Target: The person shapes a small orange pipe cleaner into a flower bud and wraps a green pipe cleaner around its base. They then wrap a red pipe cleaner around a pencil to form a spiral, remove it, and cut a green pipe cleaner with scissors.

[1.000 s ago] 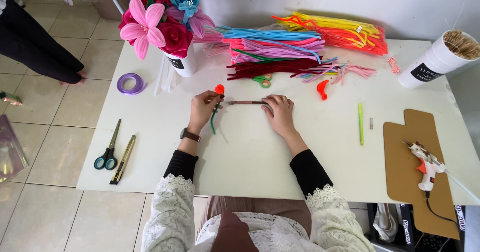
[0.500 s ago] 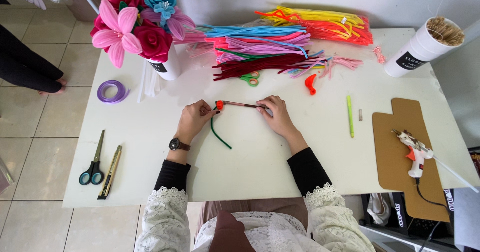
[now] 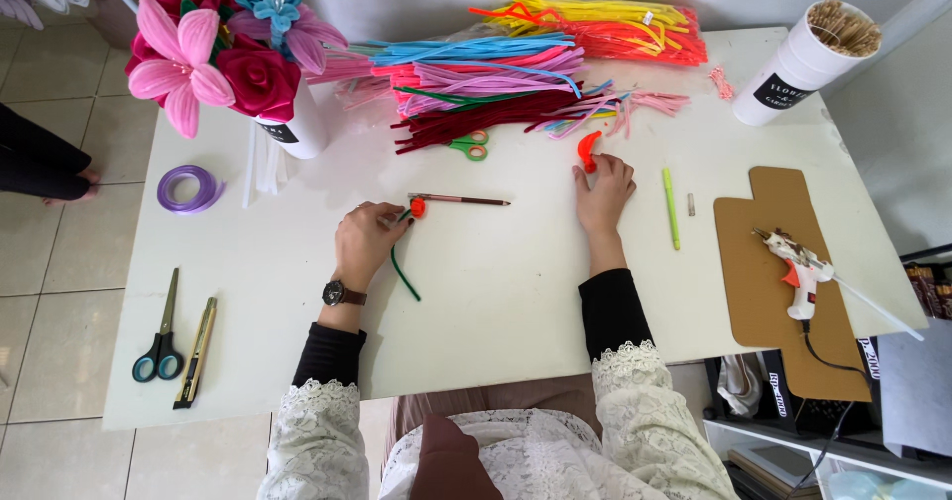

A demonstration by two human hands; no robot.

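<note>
My left hand (image 3: 365, 245) rests on the white table (image 3: 496, 302) and pinches a green pipe-cleaner stem (image 3: 403, 274) topped with a small red bud (image 3: 417, 206). A thin brown stick (image 3: 464, 199) lies on the table just right of the bud, with nothing holding it. My right hand (image 3: 605, 190) is stretched further right. Its fingertips close on a curved red pipe-cleaner piece (image 3: 588, 150) near the edge of the pipe-cleaner pile.
Along the back lie a pile of coloured pipe cleaners (image 3: 496, 78) and green-handled scissors (image 3: 470, 147). A white vase of handmade flowers (image 3: 294, 128) and a purple ribbon roll (image 3: 188, 188) are at the left, with scissors (image 3: 159, 346) and a utility knife (image 3: 196, 353) nearer. On the right are a green stick (image 3: 671, 207), a glue gun (image 3: 799, 270) on cardboard (image 3: 754, 302) and a white cup of sticks (image 3: 798, 68).
My right hand let go of the brown stick and moved right and away to the red curved piece. My left hand stayed with the green stem and bud.
</note>
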